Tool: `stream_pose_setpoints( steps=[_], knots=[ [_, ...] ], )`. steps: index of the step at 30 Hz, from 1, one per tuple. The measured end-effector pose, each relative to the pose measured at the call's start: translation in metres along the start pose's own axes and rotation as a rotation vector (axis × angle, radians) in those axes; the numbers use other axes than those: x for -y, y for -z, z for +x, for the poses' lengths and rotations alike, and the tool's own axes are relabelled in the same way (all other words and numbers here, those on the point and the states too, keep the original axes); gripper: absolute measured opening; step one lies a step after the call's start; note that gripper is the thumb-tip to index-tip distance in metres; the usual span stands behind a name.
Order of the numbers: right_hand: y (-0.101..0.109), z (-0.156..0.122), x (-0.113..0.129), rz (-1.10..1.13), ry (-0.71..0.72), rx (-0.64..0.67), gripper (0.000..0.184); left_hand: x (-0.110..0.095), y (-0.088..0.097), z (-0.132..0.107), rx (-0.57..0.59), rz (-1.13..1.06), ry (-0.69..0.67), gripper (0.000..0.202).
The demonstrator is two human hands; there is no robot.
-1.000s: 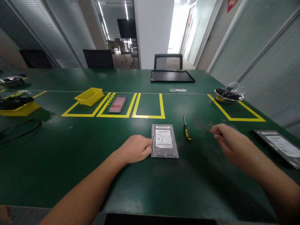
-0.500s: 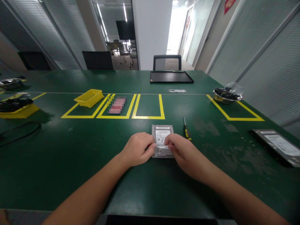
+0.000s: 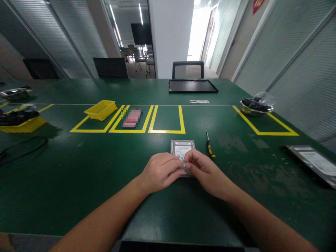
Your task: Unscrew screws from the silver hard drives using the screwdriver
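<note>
A hard drive (image 3: 183, 145) with a white label lies flat on the green table in front of me. My left hand (image 3: 164, 171) covers its lower left part, thumb and fingers drawn together. From the right, my right hand (image 3: 203, 171) bends over the lower right part, thumb and forefinger brought close in a pinch. The fingertips of both hands almost meet above the drive. Whatever lies between them is too small or hidden to name. A black and yellow screwdriver (image 3: 210, 147) rests to the right of the drive, its shaft pointing away.
A second hard drive (image 3: 316, 162) lies at the far right. Beyond the hands are a yellow tray (image 3: 101, 110), a blurred-out pink item (image 3: 132, 118) and a flat black panel (image 3: 193, 86). A metal bowl (image 3: 256, 109) stands right; a yellow bin (image 3: 23, 125) with cables stands left.
My left hand has moved right over the lower part of the hard drive, towards my right hand. The right fingers have shifted slightly and now almost meet the left ones.
</note>
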State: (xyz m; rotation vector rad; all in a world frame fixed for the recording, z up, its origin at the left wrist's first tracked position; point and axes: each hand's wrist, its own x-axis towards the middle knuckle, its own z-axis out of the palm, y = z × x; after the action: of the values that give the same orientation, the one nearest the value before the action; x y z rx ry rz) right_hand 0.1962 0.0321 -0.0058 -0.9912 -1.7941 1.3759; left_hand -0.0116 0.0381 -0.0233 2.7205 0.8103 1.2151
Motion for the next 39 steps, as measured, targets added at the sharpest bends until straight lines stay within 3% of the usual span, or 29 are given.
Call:
stream_pose_setpoints(
  steps=[14, 29, 39],
  knots=[
    [-0.007, -0.003, -0.003, 0.023, 0.007, -0.017, 0.008, 0.003, -0.008, -0.003, -0.002, -0.003, 0.006, 0.004],
    [-0.009, -0.003, -0.009, 0.012, -0.024, -0.176, 0.007, 0.003, -0.009, -0.003, -0.034, 0.012, 0.033, 0.011],
    [-0.006, -0.011, -0.003, 0.092, -0.022, -0.181, 0.011, 0.004, -0.007, -0.003, -0.059, 0.076, 0.099, 0.009]
  ],
)
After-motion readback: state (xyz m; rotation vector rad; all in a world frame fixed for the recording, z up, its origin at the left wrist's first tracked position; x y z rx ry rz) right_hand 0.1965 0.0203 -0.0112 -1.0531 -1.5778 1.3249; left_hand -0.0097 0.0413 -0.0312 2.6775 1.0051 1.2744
